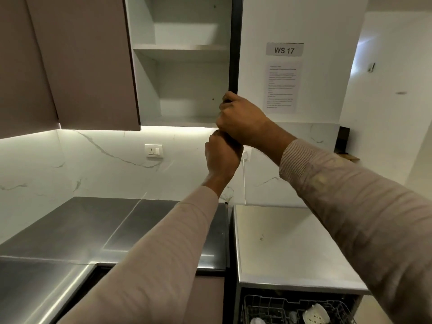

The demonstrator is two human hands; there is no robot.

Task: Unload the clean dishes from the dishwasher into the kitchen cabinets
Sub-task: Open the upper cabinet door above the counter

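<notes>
The right hand [240,118] is raised, its fingers curled round the lower corner of the dark-edged cabinet door [234,54], which stands swung out edge-on to the camera. Just beneath it the left hand [223,155] is curled into a loose fist touching the right wrist; I cannot tell whether it holds anything. Behind the door the white wall cabinet [180,49] shows its shelves. The clean dishes sit far below, at the bottom right: a white ribbed plate [315,313] leans in the black wire dishwasher rack [275,305], pulled out under the pale steel countertop [289,242]. A grey "WS 17" paper sign [284,49] hangs on the wall beside the door.
</notes>
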